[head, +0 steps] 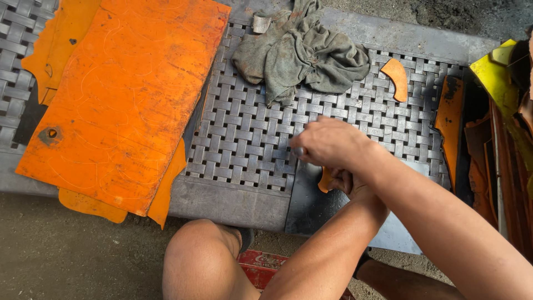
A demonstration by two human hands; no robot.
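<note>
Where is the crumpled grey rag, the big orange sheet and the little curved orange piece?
Crumpled grey cloth rag (pixel 302 53), head view, middle folds.
Large flat orange sheet (pixel 127 94), head view, centre face.
Small curved orange piece (pixel 397 78), head view, mid-curve.

Both arms of the person are bare from the hands up to the edge of the picture; no sleeve, no glove, no watch and no ring can be seen. The right hand (pixel 332 141) lies over the left hand (pixel 347 182), so only a few fingers of the left one show. One fingernail at the front of the right hand looks dark and a little dirty. The knee (pixel 201 255) is bare too, so the person wears short trousers or something similar, but the cloth itself is outside the picture.
</note>
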